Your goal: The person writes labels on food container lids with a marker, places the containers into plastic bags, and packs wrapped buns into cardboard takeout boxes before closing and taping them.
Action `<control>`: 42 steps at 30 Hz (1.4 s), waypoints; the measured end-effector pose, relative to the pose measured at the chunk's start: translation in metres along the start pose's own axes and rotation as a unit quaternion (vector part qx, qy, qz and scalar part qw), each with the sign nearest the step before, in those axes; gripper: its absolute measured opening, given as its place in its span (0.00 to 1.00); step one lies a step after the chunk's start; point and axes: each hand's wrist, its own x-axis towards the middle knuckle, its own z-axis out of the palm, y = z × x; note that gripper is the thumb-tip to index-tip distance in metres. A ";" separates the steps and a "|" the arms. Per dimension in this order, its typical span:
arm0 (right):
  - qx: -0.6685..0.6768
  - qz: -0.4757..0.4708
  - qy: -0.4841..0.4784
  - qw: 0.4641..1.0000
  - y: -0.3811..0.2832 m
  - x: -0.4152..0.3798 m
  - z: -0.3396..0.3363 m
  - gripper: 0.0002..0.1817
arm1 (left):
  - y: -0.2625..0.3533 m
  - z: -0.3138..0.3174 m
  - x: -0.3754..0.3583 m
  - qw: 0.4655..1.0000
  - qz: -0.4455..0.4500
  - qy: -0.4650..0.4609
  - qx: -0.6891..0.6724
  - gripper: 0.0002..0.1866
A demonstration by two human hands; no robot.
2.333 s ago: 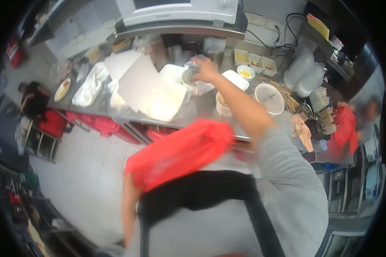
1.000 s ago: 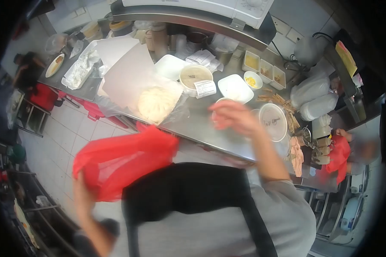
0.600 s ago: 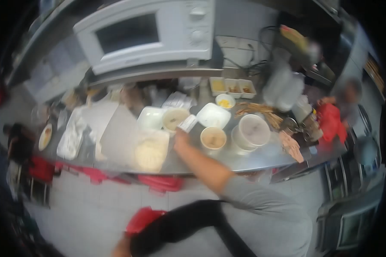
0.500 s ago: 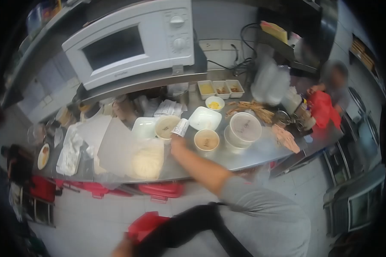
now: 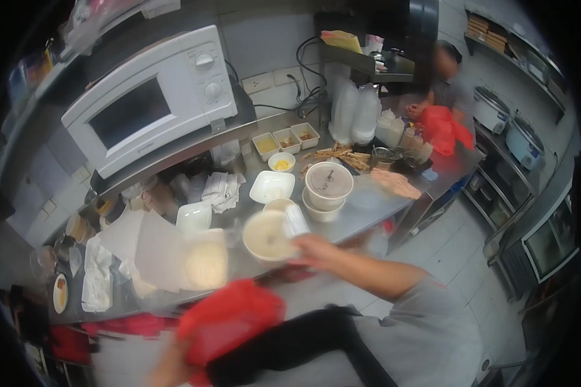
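My right hand [image 5: 313, 250] is closed on a round lidded takeout bowl [image 5: 266, 237], held off the counter by its near right side. A white printed slip [image 5: 296, 222] stands up against the bowl beside my fingers. At lower left, my left hand [image 5: 169, 369] is blurred and grips a red plastic bag [image 5: 229, 316], which hangs just below the counter's front edge. The bowl is above and to the right of the bag, apart from it. Behind the held bowl, another round bowl [image 5: 280, 205] is partly hidden.
A stack of lidded tubs [image 5: 329, 182] stands right of centre. White dishes [image 5: 272, 186], wooden sticks [image 5: 342, 157] and a dough-like sheet [image 5: 206, 264] lie on the counter. A microwave [image 5: 150, 100] sits on the shelf above. Another person [image 5: 450, 84] handles a red bag [image 5: 442, 129] at far right.
My right hand has lifted the bowl with the slip off the counter and brought it nearer. The red bag in my left hand has come up and spread wider. The view has turned right.
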 end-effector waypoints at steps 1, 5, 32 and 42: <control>-0.013 0.010 0.027 0.999 0.003 -0.017 -0.011 0.14 | -0.004 0.008 0.000 1.000 0.006 0.013 -0.003 0.44; -0.018 0.001 0.071 0.997 0.030 -0.021 -0.060 0.13 | -0.003 0.029 -0.009 0.998 -0.011 0.045 -0.050 0.38; -0.147 0.234 -0.350 0.895 -0.034 0.065 -0.141 0.24 | 0.314 0.139 0.184 0.963 -0.218 0.047 -0.149 0.42; -0.138 0.212 -0.329 0.910 -0.083 0.049 -0.222 0.18 | 0.351 0.161 0.189 0.943 -0.278 0.050 -0.174 0.41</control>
